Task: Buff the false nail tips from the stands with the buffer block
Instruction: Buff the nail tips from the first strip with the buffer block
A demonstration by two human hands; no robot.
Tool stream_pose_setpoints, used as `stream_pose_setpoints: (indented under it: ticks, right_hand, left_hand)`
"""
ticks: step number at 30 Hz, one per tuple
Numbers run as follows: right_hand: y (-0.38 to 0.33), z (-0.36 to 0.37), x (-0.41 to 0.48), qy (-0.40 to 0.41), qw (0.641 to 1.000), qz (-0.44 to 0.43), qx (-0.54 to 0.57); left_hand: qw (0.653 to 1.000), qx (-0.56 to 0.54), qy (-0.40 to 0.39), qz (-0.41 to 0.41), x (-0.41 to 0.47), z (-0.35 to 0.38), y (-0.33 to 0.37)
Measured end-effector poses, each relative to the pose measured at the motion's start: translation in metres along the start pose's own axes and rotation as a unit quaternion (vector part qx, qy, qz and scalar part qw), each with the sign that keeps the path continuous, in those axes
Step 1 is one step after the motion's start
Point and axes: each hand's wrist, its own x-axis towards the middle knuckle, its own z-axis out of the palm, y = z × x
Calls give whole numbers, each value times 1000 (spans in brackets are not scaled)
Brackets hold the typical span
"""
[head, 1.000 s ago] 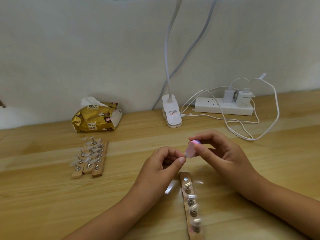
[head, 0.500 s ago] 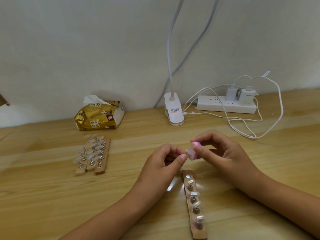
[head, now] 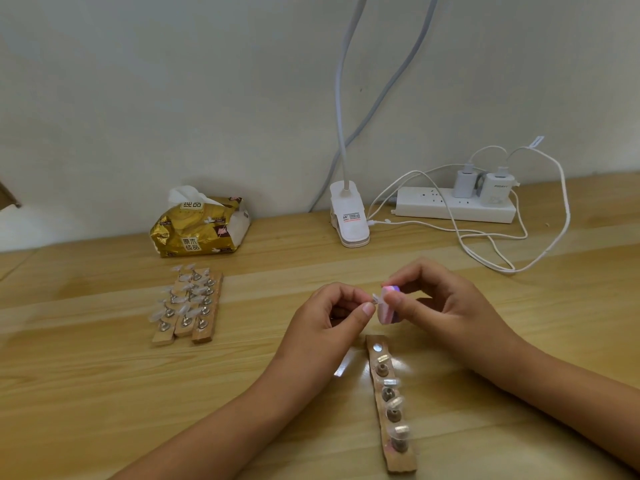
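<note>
Head view, the only one supplied. Positions are given by clock face, taken from where my hands meet just below frame centre.

Grip: my right hand (head: 446, 306) has thumb and fingers curled round the buffer block (head: 388, 315) and pinches it by its sides. My left hand (head: 332, 317) pinches one false nail tip (head: 376, 298) between thumb and forefinger. Whether a peg is attached to it is hidden by my fingers.

Governing relation: the tip lies at 9 o'clock of the block and touches its face. The block's long axis runs roughly 12 to 6, so I judge the buffing stroke should run along that line while the left hand keeps the tip steady.

Holders and contents: the near stand (head: 398, 460) lies on the table (head: 86, 393) at 6 o'clock, its long axis also about 12 to 6. Its top seat shows only a bare silver disc, and the four seats below carry tips on pegs. I judge the held tip comes from the vacant seat. The left hand appears slightly nearer to it. Three more stands (head: 202, 337) lie side by side at 9 o'clock, loaded with tips whose count I cannot tell.

Other items: tissue pack (head: 201, 226) at 10 o'clock, lamp clamp (head: 348, 220) at 12, power strip (head: 453, 206) at 1.
</note>
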Motion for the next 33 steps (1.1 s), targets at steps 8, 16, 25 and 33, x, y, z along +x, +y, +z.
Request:
stream_pose_setpoints:
  ticks: [8,16,25,33]
  right_hand:
    - [1,-2,1,31,999,-12,16]
    - [3,-2,3,32,996,-23,79]
    - [1,-1,1,24,998,-6,56]
    - [-4,-1,1,41,999,-9,27]
  left_hand:
    - [1000,-19,8,-2,1,-1,-1]
    - [999,-52,7,-5,3,-4,-2]
    - [993,-120,9,-8,5,-4,-6]
    - [994,-107,2,-6,4,-5,-5]
